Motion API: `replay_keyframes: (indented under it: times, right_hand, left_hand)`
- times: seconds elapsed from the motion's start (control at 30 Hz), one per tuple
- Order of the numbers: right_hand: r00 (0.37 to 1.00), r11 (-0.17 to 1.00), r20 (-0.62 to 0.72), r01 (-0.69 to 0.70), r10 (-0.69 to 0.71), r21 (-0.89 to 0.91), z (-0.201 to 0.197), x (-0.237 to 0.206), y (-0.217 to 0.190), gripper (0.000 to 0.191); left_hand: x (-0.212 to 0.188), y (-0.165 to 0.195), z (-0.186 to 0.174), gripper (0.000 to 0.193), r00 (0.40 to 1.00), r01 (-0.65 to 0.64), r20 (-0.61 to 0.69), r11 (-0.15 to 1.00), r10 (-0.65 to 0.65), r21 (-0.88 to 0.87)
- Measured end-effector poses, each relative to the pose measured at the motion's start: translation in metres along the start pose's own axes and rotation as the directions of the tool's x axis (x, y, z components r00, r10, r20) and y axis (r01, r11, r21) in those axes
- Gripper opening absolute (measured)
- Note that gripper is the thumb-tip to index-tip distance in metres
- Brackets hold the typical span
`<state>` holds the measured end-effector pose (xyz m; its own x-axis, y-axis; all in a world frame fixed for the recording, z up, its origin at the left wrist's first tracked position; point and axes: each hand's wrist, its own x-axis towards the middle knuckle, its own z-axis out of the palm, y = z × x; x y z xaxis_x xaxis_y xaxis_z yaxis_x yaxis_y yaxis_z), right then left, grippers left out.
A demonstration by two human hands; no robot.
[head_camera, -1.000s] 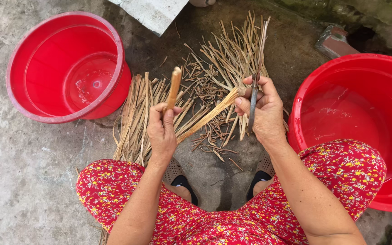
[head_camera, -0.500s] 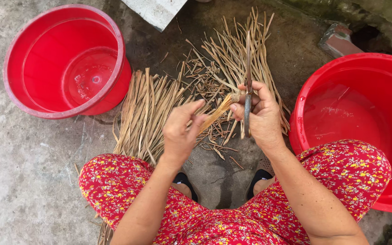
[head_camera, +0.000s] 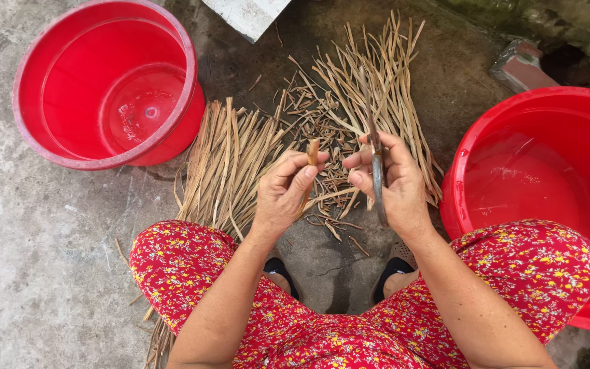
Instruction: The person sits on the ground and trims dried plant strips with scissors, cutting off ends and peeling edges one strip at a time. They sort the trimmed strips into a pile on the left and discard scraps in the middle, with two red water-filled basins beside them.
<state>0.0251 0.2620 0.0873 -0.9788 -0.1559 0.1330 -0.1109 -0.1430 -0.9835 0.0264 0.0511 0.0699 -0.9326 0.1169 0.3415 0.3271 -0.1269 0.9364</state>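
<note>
Nearest the camera, the person is squatting w/ knees apart in red flowered trousers, 2 dark sandal toes showing on the concrete floor between them.

Just beyond the knees, the left hand is curling shut, thumb & fingers pinching a short brown stalk piece that is standing nearly upright, its cut top poking above the fingertips. Right of the stalk piece & near it, not touching, the right hand is closing round a dark knife; the blade is running roughly vertical across the palm, tip pointing away from the body, thumb & forefinger extended toward the stalk piece.

Under & beyond the stalk piece, dry tan strips are lying on the floor: 1 neat bundle to its left, laid parallel, & 1 looser fan behind & to its right, w/ small scraps in between.

Far left of the stalk piece, beyond the bundle, a red basin is sitting w/ a little water in the bottom. Far right, a bigger red tub is also holding water, touching the right knee's edge in view. Behind the fan, a pale slab corner & a brick-like block are lying at the top.
</note>
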Motion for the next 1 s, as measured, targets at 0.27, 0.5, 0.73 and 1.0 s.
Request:
replay_keyframes:
  times: [0.27, 0.5, 0.73, 1.0]
  right_hand:
    - [0.998, 0.986, 0.056, -0.017, 0.027, -0.164, 0.008, -0.003, 0.005, 0.065]
    - [0.998, 0.899, 0.069, 0.040, -0.011, -0.437, 0.020, -0.008, -0.002, 0.075]
    - [0.998, 0.767, 0.057, 0.005, 0.042, -0.642, 0.043, -0.013, -0.009, 0.082]
    - [0.999, 0.725, 0.046, 0.049, -0.024, -0.688, 0.050, -0.013, -0.011, 0.083]
  left_hand:
    - [-0.006, -0.003, -0.005, 0.030, 0.973, 0.159, -0.127, 0.957, -0.194, -0.243]
    - [-0.004, -0.014, -0.007, 0.026, 0.933, 0.149, -0.272, 0.940, -0.237, -0.307]
    - [-0.005, -0.018, -0.001, 0.012, 0.930, 0.065, -0.322, 0.941, -0.178, -0.331]
    - [-0.009, -0.012, 0.016, 0.013, 0.937, 0.072, -0.324, 0.980, -0.129, -0.183]
